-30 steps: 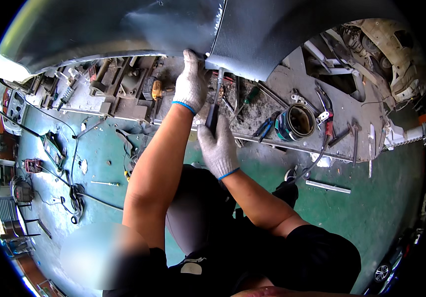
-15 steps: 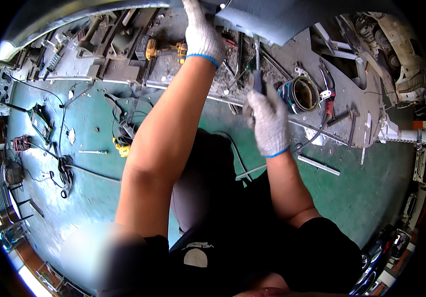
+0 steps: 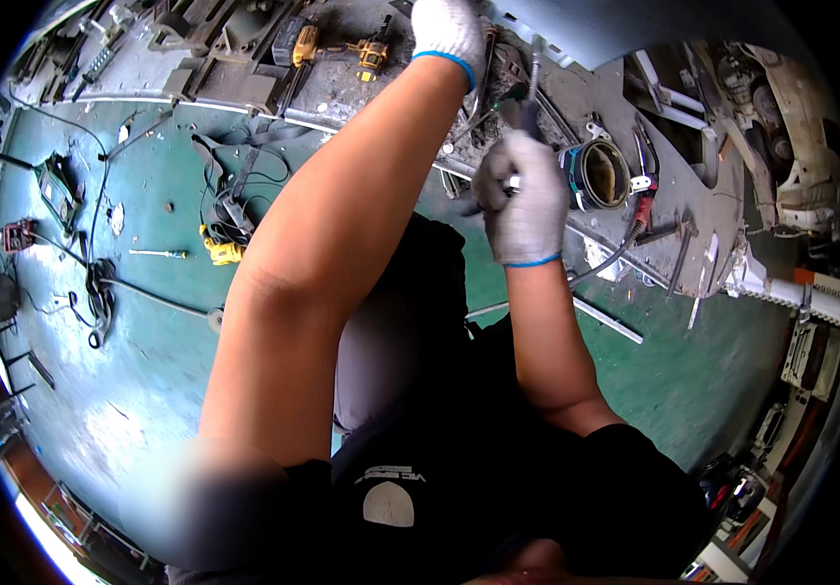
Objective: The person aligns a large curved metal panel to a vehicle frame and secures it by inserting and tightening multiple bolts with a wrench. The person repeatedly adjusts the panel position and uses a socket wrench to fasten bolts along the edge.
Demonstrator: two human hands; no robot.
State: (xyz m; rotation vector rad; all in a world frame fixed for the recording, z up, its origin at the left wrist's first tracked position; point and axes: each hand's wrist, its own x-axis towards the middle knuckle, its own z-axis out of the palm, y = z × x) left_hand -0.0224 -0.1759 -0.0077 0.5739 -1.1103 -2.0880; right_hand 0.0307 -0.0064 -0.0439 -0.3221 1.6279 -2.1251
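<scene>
Gloved hands, two: left hand (image 3: 446,31), right hand (image 3: 529,200). Gripped: one dark-handled tool (image 3: 530,119). Desk (image 3: 683,190): one yellow-and-black drill (image 3: 368,60), one round can (image 3: 573,175), one red-handled corded tool (image 3: 644,210). Floor (image 3: 673,380): one screwdriver (image 3: 158,253), one pale bar (image 3: 607,320), one yellow tool (image 3: 221,251).

I could make out a slim tool (image 3: 531,107), its bare metal shaft running up from a dark handle that was gripped and partly covered. It stood nearly vertical in my view, slightly blurred, the tip right by the lower edge of a dark blue-grey panel (image 3: 600,24); I couldn't tell whether they touched. The panel curved across the top, cut off by the frame, with small openings along its paler lower lip.
</scene>
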